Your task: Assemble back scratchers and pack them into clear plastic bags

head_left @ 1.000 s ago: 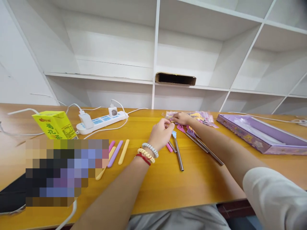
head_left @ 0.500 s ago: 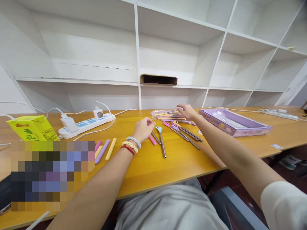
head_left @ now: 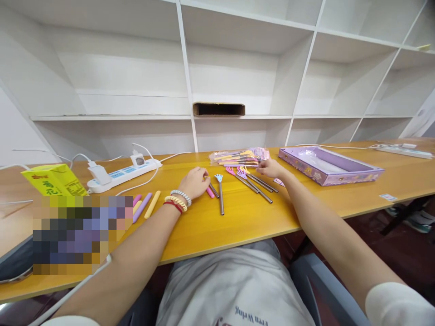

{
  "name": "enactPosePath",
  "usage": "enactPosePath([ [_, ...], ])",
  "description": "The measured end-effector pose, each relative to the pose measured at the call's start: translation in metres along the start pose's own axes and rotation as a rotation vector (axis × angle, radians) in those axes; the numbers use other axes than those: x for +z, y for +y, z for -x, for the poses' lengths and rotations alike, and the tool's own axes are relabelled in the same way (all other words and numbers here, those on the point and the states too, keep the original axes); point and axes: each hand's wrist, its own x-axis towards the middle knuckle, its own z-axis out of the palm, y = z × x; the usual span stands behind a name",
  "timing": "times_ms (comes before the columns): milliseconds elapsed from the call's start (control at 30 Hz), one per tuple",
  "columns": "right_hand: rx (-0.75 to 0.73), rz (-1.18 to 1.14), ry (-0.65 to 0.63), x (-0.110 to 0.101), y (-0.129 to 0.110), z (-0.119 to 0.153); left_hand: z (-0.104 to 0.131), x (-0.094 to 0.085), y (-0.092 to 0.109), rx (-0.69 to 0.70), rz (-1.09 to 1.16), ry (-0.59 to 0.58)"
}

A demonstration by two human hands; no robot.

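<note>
"Left hand (head_left: 193, 182)?"
"Curled beside the pink handle (head_left: 210, 193); can't tell if it's gripping. The blue claw-headed rod (head_left: 221, 197) lies between the hands."
"Right hand (head_left: 271, 168)?"
"Bent near the yellow claw-headed rod (head_left: 261, 181), grip unclear."

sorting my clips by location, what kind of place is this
Perhaps a shared office or workroom: a long wooden desk against white cubby shelving, with a power strip on it.

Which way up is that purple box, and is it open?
The purple box lies flat and open, facing up: its inside and clear plastic show.
</note>
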Motion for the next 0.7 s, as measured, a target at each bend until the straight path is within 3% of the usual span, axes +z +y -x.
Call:
enactPosePath([
  [100,-0.015,0.065,-0.157,0.006,-0.001,-0.002,0.000,0.004,-0.001,0.009,-0.022,-0.020],
  [167,-0.037,0.101,-0.194,0.010,-0.002,-0.003,-0.002,0.006,-0.005,0.000,-0.036,-0.029],
  [367,-0.067,0.141,-0.175,0.014,-0.012,0.000,-0.005,0.003,-0.013,-0.146,-0.087,-0.028],
  [567,-0.125,0.149,-0.192,0.019,-0.026,0.000,-0.003,-0.002,-0.005,-0.236,-0.060,-0.143],
  [700,-0.106,0.115,-0.146,0.018,-0.032,0.002,-0.004,-0.002,-0.005,-0.284,-0.071,-0.145],
])
